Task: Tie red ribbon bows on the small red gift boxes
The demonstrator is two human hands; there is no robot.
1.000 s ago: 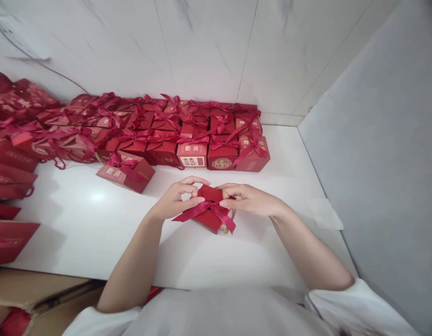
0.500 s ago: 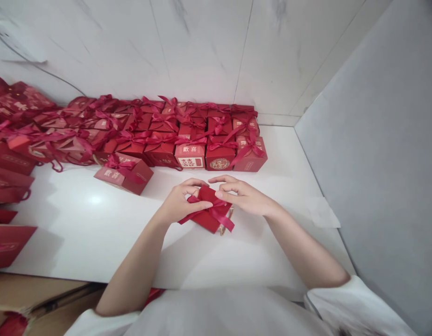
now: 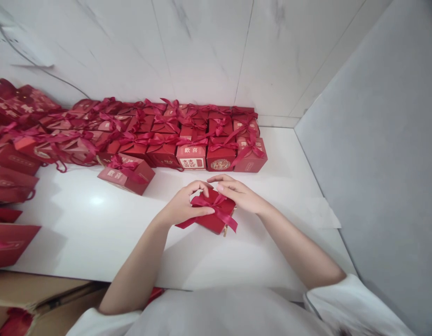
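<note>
A small red gift box (image 3: 216, 219) sits on the white counter (image 3: 208, 256) in front of me, with a crimson satin ribbon (image 3: 223, 212) across its top. My left hand (image 3: 184, 205) pinches the ribbon at the box's left side, fingers curled. My right hand (image 3: 237, 193) rests on the box's far right corner, fingertips pressed together on the ribbon near the knot. Loose ribbon tails hang over the box's front right edge.
Rows of finished red boxes with bows (image 3: 187, 135) line the marble wall at the back. One tilted box (image 3: 126, 173) stands nearer, to my left. Flat red bags (image 3: 10, 233) lie at the far left. A grey partition (image 3: 377, 154) bounds the right; cardboard (image 3: 44, 298) sits below the counter edge.
Both hands have drawn closer together over the box top, and the ribbon has gathered into a bow near the knot. The box has shifted slightly.
</note>
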